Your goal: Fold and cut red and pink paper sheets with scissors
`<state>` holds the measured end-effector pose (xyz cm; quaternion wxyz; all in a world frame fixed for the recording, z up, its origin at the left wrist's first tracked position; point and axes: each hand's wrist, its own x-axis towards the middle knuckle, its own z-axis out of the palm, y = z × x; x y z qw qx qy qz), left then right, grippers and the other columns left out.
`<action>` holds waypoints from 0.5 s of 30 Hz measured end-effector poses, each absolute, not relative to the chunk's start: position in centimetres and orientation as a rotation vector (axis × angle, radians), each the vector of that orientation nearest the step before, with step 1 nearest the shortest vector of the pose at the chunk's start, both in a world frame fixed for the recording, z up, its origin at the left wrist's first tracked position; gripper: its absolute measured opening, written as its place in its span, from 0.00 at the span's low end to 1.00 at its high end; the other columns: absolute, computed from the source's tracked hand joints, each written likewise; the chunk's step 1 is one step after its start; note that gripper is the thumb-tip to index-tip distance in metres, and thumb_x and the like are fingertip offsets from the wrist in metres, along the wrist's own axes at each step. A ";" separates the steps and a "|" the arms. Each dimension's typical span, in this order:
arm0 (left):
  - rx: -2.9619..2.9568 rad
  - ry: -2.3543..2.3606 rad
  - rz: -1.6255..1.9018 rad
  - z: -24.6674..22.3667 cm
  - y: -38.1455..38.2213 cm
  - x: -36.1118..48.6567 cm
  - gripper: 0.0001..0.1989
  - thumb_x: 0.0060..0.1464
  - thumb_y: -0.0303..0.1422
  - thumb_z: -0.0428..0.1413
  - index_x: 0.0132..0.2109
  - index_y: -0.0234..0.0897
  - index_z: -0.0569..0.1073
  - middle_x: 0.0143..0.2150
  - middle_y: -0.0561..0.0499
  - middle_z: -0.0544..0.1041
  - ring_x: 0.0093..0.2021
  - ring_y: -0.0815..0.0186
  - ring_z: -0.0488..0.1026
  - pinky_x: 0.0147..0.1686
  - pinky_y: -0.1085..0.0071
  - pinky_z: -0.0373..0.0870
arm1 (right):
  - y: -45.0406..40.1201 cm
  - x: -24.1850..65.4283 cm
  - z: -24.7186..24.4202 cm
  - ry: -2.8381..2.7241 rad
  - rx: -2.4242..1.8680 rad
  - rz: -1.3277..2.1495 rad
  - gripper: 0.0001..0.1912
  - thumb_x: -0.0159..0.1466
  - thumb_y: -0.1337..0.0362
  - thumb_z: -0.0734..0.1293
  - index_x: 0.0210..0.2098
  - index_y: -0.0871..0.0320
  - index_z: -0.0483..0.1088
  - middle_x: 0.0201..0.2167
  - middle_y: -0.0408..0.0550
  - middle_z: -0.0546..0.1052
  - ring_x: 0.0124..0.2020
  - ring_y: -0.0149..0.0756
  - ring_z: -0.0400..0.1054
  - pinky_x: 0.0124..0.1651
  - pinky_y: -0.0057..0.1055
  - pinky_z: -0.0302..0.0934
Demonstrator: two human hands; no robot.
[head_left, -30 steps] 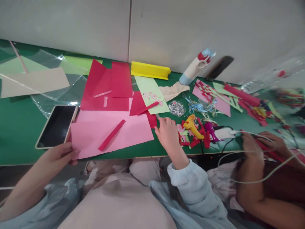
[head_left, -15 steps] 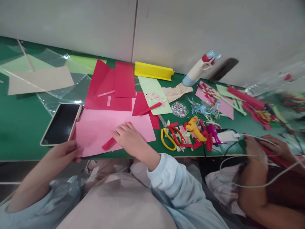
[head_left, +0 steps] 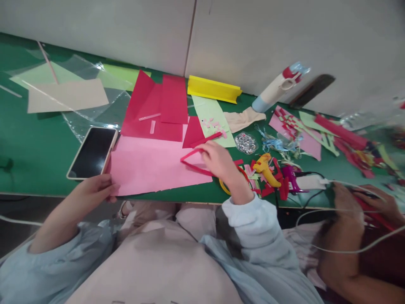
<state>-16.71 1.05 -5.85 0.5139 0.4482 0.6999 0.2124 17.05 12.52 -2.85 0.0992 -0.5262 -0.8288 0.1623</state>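
Observation:
A sheet of pink paper (head_left: 155,169) lies along the front of the table. My left hand (head_left: 101,188) pinches its lower left corner between thumb and fingers. Over the sheet's right end, my right hand (head_left: 218,158) is closed on a folded red paper strip (head_left: 194,166), whose two arms spread apart in a V toward the left. Partly covered by that hand are scissors (head_left: 224,187) with yellow and red handles. Just behind lie a narrow red strip (head_left: 207,139) and a pale green sheet (head_left: 215,122) with small pink paper bits on it.
A phone (head_left: 93,153) lies left of the pink sheet. Red sheets (head_left: 174,99) and a folded yellow card (head_left: 213,89) are behind. Rightward are a bag of beads (head_left: 246,142), a yellow glue gun (head_left: 267,169), paper scraps and a bottle (head_left: 275,90). Another person's hands (head_left: 348,202) work beside a white cable.
My right hand has moved right across the pink sheet, carrying the red strip, which now shows opened into a V. My left hand keeps its hold on the corner. The camera view has shifted slightly.

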 end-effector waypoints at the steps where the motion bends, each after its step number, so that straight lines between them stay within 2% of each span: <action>1: 1.074 1.684 0.510 -5.8 1.0 -16.7 0.19 0.40 0.48 0.61 0.32 0.37 0.70 0.23 0.55 0.71 0.25 0.68 0.67 0.26 0.73 0.62 | 13.3 17.9 -2.5 -2.368 -1.598 0.449 0.18 0.66 0.73 0.57 0.49 0.61 0.75 0.46 0.54 0.77 0.49 0.42 0.70 0.52 0.34 0.62; 5: 1.059 1.692 0.533 -5.4 0.7 -16.4 0.19 0.39 0.47 0.61 0.33 0.36 0.70 0.22 0.55 0.71 0.25 0.68 0.66 0.25 0.74 0.61 | 16.6 20.7 -2.3 -2.014 -1.847 0.329 0.17 0.67 0.69 0.58 0.47 0.63 0.76 0.46 0.58 0.78 0.49 0.47 0.71 0.53 0.40 0.63; 8: 1.036 1.691 0.582 -4.9 0.5 -16.0 0.18 0.40 0.46 0.61 0.33 0.37 0.70 0.23 0.56 0.70 0.24 0.69 0.66 0.24 0.75 0.61 | 18.4 21.8 -3.0 -1.821 -1.952 0.358 0.18 0.66 0.68 0.59 0.51 0.66 0.72 0.48 0.60 0.77 0.49 0.46 0.71 0.54 0.41 0.63; 11: 1.034 1.660 0.605 -4.6 0.4 -15.6 0.18 0.39 0.45 0.61 0.32 0.36 0.71 0.23 0.57 0.69 0.23 0.70 0.65 0.24 0.74 0.62 | 18.6 21.7 -3.7 -1.867 -1.962 0.323 0.19 0.63 0.66 0.63 0.52 0.68 0.71 0.47 0.63 0.76 0.49 0.49 0.70 0.53 0.44 0.63; 15: 1.013 1.653 0.642 -4.8 0.1 -16.1 0.17 0.41 0.45 0.62 0.33 0.36 0.71 0.24 0.57 0.69 0.22 0.71 0.63 0.23 0.74 0.61 | 17.1 20.1 -4.2 -2.029 -1.770 0.130 0.25 0.61 0.68 0.66 0.57 0.68 0.68 0.55 0.67 0.71 0.58 0.54 0.64 0.60 0.49 0.59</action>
